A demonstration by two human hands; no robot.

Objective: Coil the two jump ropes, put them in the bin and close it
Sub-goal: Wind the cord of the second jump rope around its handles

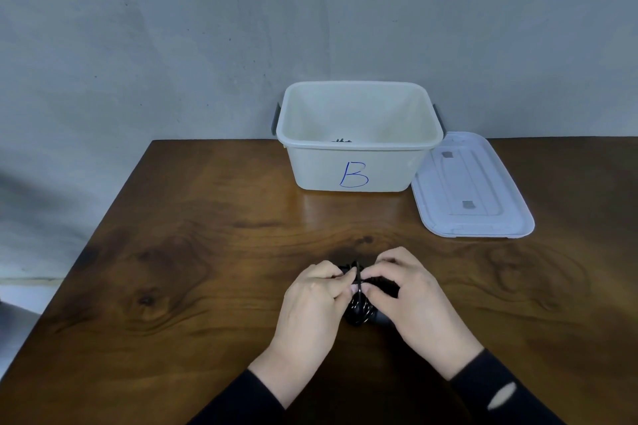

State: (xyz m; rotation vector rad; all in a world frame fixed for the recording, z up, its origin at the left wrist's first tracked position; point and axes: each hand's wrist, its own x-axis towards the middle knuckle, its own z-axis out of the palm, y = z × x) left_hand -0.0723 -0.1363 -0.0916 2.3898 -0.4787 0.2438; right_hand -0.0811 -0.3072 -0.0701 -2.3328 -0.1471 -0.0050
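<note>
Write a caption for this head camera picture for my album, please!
Both hands, left and right, wind a black jump rope before the open bin marked B, lid beside it.

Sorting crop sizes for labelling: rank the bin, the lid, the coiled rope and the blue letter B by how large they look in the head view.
1. bin
2. lid, though it lies flat, so it is foreshortened
3. coiled rope, partly hidden by both hands and nearer the camera, so unsure
4. letter B

Glossy dark wood table [207, 252]; smooth matt white plastic bin [359, 166] and lid [473, 190]; shiny black cord [359, 310].
</note>
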